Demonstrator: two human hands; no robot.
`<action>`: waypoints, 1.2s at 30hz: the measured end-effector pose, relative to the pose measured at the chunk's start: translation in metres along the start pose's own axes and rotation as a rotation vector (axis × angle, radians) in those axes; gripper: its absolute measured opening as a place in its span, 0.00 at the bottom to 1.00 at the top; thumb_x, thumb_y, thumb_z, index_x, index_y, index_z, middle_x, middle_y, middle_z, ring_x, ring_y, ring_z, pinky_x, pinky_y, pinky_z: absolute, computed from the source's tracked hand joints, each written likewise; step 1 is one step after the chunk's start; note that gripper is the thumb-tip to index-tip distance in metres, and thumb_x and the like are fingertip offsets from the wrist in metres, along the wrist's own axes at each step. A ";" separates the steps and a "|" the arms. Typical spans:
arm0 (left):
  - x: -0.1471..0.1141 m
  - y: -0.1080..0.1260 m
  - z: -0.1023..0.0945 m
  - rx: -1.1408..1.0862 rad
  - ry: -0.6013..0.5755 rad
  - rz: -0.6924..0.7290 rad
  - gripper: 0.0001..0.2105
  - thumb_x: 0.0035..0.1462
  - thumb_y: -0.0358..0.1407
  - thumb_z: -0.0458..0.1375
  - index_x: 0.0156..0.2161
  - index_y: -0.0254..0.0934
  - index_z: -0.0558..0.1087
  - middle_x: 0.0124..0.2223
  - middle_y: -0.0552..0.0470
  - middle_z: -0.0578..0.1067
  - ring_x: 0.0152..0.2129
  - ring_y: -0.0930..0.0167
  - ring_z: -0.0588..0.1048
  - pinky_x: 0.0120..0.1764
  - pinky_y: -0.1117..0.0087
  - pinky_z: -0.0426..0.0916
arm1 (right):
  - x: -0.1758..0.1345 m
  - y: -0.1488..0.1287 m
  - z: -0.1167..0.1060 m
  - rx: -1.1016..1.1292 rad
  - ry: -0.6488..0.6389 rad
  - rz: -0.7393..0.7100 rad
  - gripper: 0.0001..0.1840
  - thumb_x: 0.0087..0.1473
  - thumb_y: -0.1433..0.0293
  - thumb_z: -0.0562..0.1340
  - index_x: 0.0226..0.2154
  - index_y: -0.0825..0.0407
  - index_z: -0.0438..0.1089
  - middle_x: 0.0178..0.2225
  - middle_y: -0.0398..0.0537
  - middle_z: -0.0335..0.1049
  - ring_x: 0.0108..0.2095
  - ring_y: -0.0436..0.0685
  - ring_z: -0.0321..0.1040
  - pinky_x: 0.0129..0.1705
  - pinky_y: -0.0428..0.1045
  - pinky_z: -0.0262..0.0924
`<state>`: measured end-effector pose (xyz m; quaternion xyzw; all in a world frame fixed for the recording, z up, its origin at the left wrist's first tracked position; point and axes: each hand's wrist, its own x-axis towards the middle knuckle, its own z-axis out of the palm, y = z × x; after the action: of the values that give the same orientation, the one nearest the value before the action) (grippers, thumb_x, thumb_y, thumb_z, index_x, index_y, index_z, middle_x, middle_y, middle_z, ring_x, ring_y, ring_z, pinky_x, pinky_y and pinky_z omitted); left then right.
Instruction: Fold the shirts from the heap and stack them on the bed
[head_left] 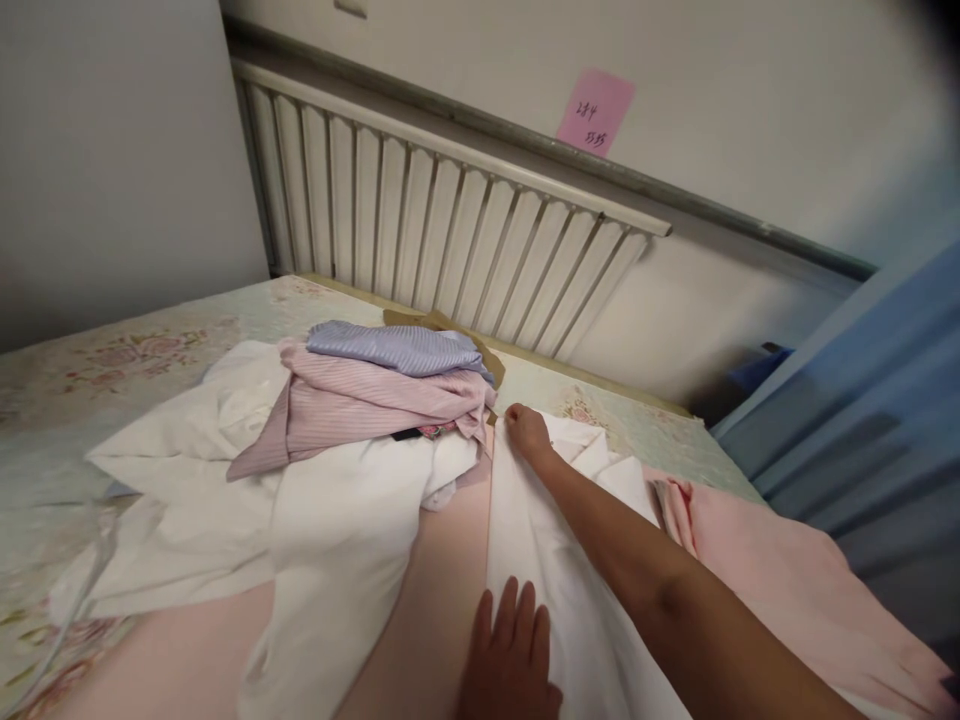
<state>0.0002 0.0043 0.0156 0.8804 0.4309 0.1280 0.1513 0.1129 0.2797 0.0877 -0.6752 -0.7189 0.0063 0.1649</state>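
A white garment [559,580] lies lengthwise in front of me on a pink cloth [442,570]. My right hand [527,432] reaches to its far end, fingers closed on the fabric near the left corner. At the near end, my left hand [510,655] rests flat along the garment's left edge, fingers stretched out. Left of my hands is a heap of clothes: a blue striped garment [397,347] on top, a pink striped garment [375,395] beneath it, and rumpled white clothes [337,510] under and around them.
A folded pink cloth [795,570] lies on the right. The flowered bed cover [150,330] extends to a white radiator [450,220] along the wall. A blue curtain [862,400] hangs at the right, and a pink note [596,110] is stuck above the radiator.
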 end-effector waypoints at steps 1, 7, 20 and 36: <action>0.000 0.001 -0.003 -0.007 -0.009 -0.007 0.28 0.56 0.35 0.51 0.63 0.34 0.57 0.65 0.41 0.51 0.62 0.52 0.51 0.58 0.41 0.54 | -0.009 -0.001 -0.003 -0.002 0.025 -0.025 0.16 0.58 0.73 0.51 0.44 0.54 0.71 0.42 0.53 0.73 0.43 0.55 0.66 0.44 0.46 0.55; -0.002 0.003 -0.011 -0.032 -0.026 -0.018 0.29 0.55 0.35 0.51 0.63 0.35 0.56 0.66 0.42 0.49 0.63 0.53 0.49 0.59 0.41 0.52 | -0.067 -0.013 0.008 -0.019 0.015 -0.248 0.21 0.61 0.65 0.52 0.54 0.55 0.63 0.57 0.57 0.61 0.58 0.59 0.55 0.58 0.52 0.47; -0.005 0.004 0.000 0.058 0.108 -0.019 0.28 0.56 0.35 0.51 0.62 0.39 0.58 0.66 0.46 0.52 0.63 0.54 0.51 0.60 0.43 0.51 | -0.058 -0.004 0.028 0.065 -0.129 -0.184 0.29 0.60 0.57 0.55 0.59 0.52 0.58 0.64 0.56 0.49 0.64 0.62 0.44 0.63 0.59 0.40; -0.008 0.009 -0.010 0.161 0.194 -0.027 0.25 0.56 0.31 0.49 0.60 0.39 0.62 0.64 0.46 0.59 0.62 0.57 0.55 0.60 0.45 0.50 | -0.210 0.124 -0.102 0.074 0.138 0.247 0.10 0.51 0.71 0.55 0.32 0.51 0.71 0.31 0.47 0.73 0.34 0.56 0.69 0.38 0.49 0.60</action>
<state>-0.0015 -0.0054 0.0276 0.8673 0.4642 0.1754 0.0396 0.2654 0.0644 0.1071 -0.7508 -0.6166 0.0064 0.2366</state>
